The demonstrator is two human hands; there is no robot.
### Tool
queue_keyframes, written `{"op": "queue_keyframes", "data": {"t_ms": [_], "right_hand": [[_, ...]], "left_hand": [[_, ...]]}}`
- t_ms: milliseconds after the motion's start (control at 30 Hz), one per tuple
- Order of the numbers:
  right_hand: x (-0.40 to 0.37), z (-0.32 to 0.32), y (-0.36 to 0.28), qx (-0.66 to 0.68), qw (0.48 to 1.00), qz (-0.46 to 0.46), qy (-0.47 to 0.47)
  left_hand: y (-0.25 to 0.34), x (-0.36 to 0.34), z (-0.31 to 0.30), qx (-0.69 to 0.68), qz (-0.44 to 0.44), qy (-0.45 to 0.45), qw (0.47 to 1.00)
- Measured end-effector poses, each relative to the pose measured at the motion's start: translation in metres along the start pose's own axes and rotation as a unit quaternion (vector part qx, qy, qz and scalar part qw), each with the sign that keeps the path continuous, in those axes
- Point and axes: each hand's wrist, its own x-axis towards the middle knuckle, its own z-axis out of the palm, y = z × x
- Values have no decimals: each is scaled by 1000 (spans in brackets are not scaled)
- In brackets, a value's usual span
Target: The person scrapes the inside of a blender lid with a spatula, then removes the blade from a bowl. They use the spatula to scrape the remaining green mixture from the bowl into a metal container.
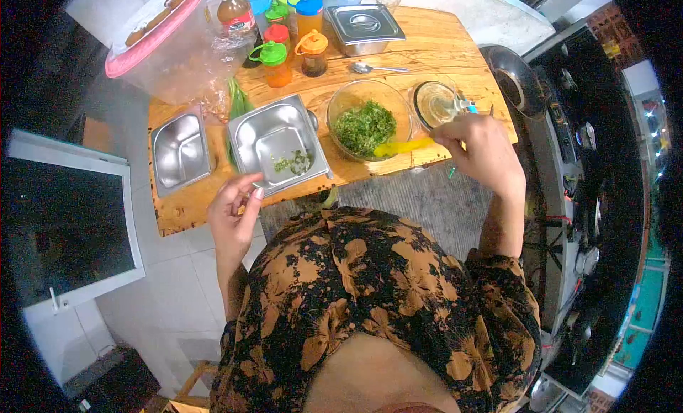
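My right hand is closed around a yellow spatula. Its flat end reaches over the near rim of a clear glass bowl and touches the finely chopped greens heaped inside. To the left sits a square steel pan with a few chopped green bits on its bottom. At the pan's near left corner, my left hand has thumb and forefinger pinched on the rim, its other fingers curled.
A second steel pan stands at the table's left end, and a lidded one at the back. Several sauce bottles crowd behind, near a large plastic tub. A spoon and glass dish lie around the bowl. A stove is right.
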Motion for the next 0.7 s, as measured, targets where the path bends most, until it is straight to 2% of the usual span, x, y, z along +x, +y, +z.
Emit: {"op": "queue_keyframes", "data": {"t_ms": [267, 367, 500, 700], "right_hand": [[-1, 10, -2, 14, 998, 3, -59], [0, 10, -6, 19, 998, 4, -51], [2, 10, -9, 4, 1000, -16, -17], [3, 12, -7, -30, 999, 21, -31]], "left_hand": [[6, 6, 5, -60, 32, -13, 998], [10, 6, 3, -16, 9, -27, 999], [8, 5, 4, -30, 12, -26, 999], [9, 6, 5, -13, 23, -25, 999]]}}
